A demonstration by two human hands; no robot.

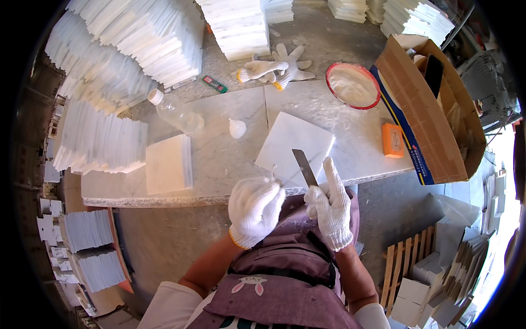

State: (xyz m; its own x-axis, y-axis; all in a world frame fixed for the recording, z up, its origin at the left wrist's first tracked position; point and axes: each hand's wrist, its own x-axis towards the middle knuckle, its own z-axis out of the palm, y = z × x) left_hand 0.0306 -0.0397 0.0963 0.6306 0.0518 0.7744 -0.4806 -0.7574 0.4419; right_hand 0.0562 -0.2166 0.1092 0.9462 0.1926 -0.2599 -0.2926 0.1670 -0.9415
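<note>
Both my hands wear white knitted gloves. My right hand (331,211) grips the lower end of a flat grey metal blade (305,167), its index finger stretched out and the blade's free end over the tile. My left hand (255,208) is closed with the fingertips together; a tiny pale bit shows at them, too small to name. Just beyond both hands, a square white marble tile (296,143) lies turned at an angle on the marble-topped table (219,156). A small white bulb-shaped piece (237,129) sits left of that tile.
A short tile stack (164,164) and a clear plastic bottle (178,112) are at left, below tall tile stacks (148,41). Farther back lie spare gloves (285,66) and a green-and-red tool (214,84). A red-rimmed bowl of white powder (353,86), an orange box (392,140) and a cardboard box (422,109) stand right.
</note>
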